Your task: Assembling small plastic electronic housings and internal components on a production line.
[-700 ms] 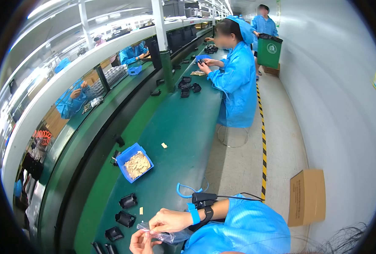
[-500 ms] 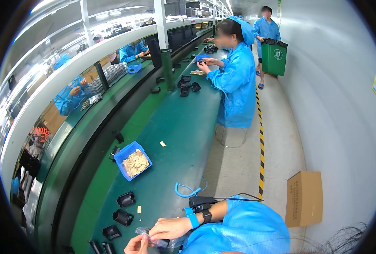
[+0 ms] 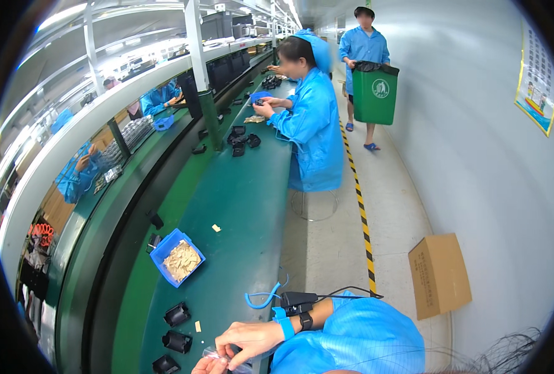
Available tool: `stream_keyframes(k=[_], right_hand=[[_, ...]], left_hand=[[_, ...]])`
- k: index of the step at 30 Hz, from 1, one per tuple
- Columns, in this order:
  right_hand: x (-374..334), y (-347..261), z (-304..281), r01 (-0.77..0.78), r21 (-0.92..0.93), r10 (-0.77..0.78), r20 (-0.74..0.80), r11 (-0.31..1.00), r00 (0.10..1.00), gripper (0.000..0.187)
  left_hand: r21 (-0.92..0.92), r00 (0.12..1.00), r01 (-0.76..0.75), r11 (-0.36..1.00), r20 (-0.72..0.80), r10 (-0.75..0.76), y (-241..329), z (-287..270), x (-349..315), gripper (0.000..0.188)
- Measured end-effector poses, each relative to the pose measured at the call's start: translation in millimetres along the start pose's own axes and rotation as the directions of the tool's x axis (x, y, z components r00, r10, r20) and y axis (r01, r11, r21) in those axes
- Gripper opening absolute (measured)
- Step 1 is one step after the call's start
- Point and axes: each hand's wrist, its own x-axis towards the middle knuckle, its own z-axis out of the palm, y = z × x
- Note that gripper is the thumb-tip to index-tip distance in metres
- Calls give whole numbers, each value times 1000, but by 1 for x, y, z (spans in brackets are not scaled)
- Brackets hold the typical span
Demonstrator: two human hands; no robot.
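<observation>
At the lower edge, my right hand (image 3: 252, 341), with a blue wrist strap (image 3: 283, 323) and a dark band on its wrist, closes its fingers on a clear plastic bag (image 3: 244, 368). My left hand (image 3: 207, 366), partly cut off by the lower edge, pinches the same bag just beside it. What the bag holds is hidden by my fingers. Beyond my hands lie several black plastic housings (image 3: 177, 341) in a row on the green bench. A small tan piece (image 3: 198, 326) lies near them.
A blue bin (image 3: 156, 254) of tan pieces stands on the green bench (image 3: 239, 199), with a coiled blue cord (image 3: 261, 303) at its near edge. A co-worker (image 3: 314, 131) sits farther along. Another person carries a green bin (image 3: 375, 96) in the aisle. A cardboard box (image 3: 439, 274) stands by the wall.
The view has swung, so the bench and co-worker appear farther left. The person with the green bin has come nearer. Both my hands stay on the plastic bag.
</observation>
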Motion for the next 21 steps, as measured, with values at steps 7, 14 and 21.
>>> stream_keyframes(k=[7, 14, 21], right_hand=[[-12, -10, 5, -182, -18, 181, -69, 983, 981, 21], [-45, -16, -14, -251, 170, 295, -338, 953, 894, 18], [-207, 115, -161, -276, 292, 254, -953, 916, -165, 15]], left_hand=[[195, 999, -2, 981, 39, -6, 15, 14, 5, 15], [43, 999, -9, 999, 46, 7, 9, 24, 5, 6], [-61, 998, 29, 998, 55, -25, 26, 31, -11, 5]])
